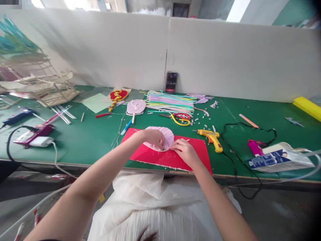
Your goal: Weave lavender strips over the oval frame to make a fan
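A pale pink, ribbed oval piece [168, 133] with a white rim lies on a red board [198, 152] in front of me. My left hand [154, 136] reaches over the oval, its fingers curled down and pinched near the lower edge. What those fingertips hold is too small to make out. At the oval's right edge, my right hand [185, 151] grips the rim between thumb and fingers. A thin pale stick end shows just beyond the right fingers. Fuzzy pastel pipe cleaners [170, 102] lie in a bundle behind the oval.
Scissors [182, 118] with red and yellow handles lie behind the board. A yellow glue gun [212, 138] with a black cord is at right, near a blue-white carton [281, 159]. A pink fan [136, 107], a red-yellow fan [119, 96] and a power strip [33, 135] are left.
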`<state>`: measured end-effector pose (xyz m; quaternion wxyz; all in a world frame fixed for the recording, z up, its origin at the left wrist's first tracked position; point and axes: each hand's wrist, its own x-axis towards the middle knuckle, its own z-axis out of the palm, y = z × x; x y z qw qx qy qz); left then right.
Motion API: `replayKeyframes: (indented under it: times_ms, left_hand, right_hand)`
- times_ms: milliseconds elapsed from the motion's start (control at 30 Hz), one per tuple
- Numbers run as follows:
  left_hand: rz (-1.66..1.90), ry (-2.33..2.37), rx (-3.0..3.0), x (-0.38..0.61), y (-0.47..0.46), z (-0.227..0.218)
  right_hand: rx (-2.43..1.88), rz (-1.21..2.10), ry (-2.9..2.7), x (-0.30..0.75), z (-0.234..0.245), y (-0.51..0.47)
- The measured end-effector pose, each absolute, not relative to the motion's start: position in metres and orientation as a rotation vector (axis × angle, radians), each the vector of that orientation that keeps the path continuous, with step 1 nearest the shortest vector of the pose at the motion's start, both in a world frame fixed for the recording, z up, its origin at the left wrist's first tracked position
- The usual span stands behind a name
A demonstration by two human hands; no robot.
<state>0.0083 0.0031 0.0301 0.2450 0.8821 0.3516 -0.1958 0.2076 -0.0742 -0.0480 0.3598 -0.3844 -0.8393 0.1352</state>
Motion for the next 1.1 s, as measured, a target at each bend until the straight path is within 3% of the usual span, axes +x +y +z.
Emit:
replayKeyframes:
  times_ms: [1100]
  left_hand:
    - [-0.614, 0.854, 2.172, 0.022, 0.002, 0.041]
  right_hand:
    - [-1.0, 0.364, -2.148, 0.207, -0.048, -0.075]
